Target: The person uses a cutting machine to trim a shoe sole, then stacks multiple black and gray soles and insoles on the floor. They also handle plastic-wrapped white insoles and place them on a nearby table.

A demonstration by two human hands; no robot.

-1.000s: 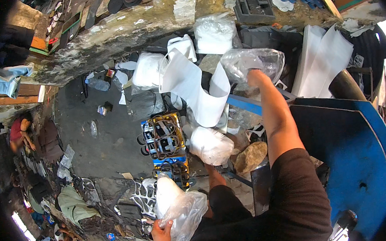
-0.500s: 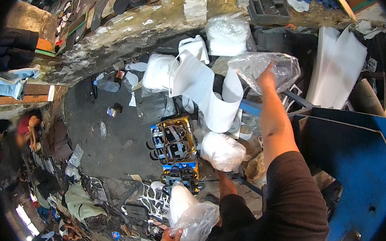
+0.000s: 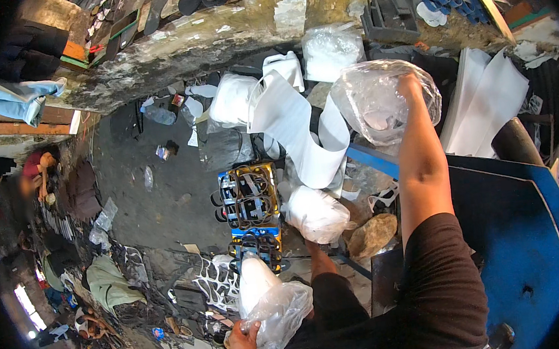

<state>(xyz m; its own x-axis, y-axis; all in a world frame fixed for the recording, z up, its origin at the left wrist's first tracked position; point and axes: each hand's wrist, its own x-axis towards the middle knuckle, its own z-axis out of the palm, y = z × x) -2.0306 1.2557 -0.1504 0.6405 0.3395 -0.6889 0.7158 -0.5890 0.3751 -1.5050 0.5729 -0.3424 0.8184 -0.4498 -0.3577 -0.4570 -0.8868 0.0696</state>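
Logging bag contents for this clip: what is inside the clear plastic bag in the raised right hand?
Through the clear plastic bag, held up by the right hand, pale flat pieces show faintly; crinkles and glare hide what they are.

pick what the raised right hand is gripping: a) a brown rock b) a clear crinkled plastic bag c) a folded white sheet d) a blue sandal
b: the right hand is up at the top of a clear plastic bag, its fingers closed into the crinkled film; the brown rock lies lower down, apart from that hand, and the white sheet hangs to its left.
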